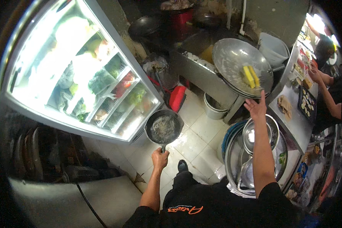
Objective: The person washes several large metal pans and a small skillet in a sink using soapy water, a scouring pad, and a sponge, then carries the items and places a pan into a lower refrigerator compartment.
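A dark cast-iron skillet (164, 126) with a wet, greyish inside is gripped by its handle in my left hand (160, 158), held over the tiled floor. My right hand (257, 107) is spread with nothing in it, near the rim of a large metal wok (232, 54). Two yellow sponge-like blocks (251, 76) lie inside this wok, which sits tilted on other metal rims. Below my right forearm are a small metal bowl (249, 134) and strainers in a wide metal basin (228, 168).
A lit glass-front refrigerator (125, 98) with vegetables stands at the left. Ahead are a red broom (177, 98), a white bucket (213, 111) and a metal counter (199, 64). At the right, a person's arms (326, 88) reach over a steel table (295, 125) holding a black tray (307, 102) and a cloth (285, 107).
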`<state>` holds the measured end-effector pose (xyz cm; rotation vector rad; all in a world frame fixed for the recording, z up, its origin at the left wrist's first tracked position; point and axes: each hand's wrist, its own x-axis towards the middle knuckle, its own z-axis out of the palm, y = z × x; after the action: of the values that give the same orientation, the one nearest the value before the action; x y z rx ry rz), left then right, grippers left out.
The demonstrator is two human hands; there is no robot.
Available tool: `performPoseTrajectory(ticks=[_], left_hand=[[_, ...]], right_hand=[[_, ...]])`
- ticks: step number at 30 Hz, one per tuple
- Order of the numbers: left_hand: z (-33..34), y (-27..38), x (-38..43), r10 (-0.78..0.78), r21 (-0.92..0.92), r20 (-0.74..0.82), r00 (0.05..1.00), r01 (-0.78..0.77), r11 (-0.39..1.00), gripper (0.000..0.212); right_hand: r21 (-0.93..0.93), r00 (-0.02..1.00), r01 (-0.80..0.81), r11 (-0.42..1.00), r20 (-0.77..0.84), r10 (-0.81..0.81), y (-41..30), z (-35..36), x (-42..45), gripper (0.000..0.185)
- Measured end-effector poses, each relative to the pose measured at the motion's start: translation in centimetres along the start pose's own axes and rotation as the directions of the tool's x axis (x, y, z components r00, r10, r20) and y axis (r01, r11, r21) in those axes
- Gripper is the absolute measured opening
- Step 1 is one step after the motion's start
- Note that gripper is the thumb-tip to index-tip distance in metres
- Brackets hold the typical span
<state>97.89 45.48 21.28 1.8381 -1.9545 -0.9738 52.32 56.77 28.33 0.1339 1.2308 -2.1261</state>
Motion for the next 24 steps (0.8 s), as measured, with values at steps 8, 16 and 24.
performPoseTrajectory(ticks=[8, 16, 24], left_hand=[[-1.9, 6.3, 14.0, 0.24, 0.053, 0.092, 0.966, -0.246, 0.968, 0.028], [-1.0, 19.3, 27.3, 0.372, -0.028, 0.251, 0.894, -0.378, 0.925, 0.028], [6.3, 33.4, 40.5, 0.619, 0.136, 0.473, 0.627, -0.746, 0.652, 0.026]], right_hand=[[-0.046, 0.97, -0.052, 0.998, -0.238, 0.04, 4.5, 1.6, 3.2, 0.047], [0.046, 0.984, -0.018, 0.999, -0.177, 0.026, 2.4, 2.1, 3.0, 0.04], [0.063, 0.955, 0.076, 0.995, -0.29, -0.055, 3.7, 3.8, 3.5, 0.042]])
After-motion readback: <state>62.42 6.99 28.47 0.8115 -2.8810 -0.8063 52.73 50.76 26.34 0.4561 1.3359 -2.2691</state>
